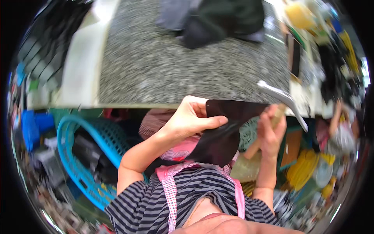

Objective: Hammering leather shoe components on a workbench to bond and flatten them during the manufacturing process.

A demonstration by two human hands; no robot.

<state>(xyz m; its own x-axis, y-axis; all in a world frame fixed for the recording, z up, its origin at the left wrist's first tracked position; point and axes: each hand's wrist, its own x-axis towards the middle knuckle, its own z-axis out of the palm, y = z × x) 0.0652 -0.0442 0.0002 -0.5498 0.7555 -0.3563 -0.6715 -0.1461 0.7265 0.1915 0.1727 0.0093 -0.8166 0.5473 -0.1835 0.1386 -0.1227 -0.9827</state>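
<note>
My left hand (pixel 193 119) pinches the edge of a thin black sheet of material (pixel 224 134), perhaps leather or fabric, between thumb and fingers. The sheet hangs down in front of my pink apron, by the near edge of the bench. Closed round the wooden handle of a hammer (pixel 282 95) is my right hand (pixel 270 128); the hammer's long, curved metal head sticks out over the bench's front right corner. The sheet's right corner reaches my right fingertips, but I cannot tell whether they grip it.
A speckled grey stone slab (pixel 191 74) tops the bench, with dark pieces of material (pixel 222 21) piled at its far side. Below left stands a blue plastic basket (pixel 78 163) with dark things inside. Yellow coiled material (pixel 304 169) lies low on the right. Another person (pixel 343 132) is at far right.
</note>
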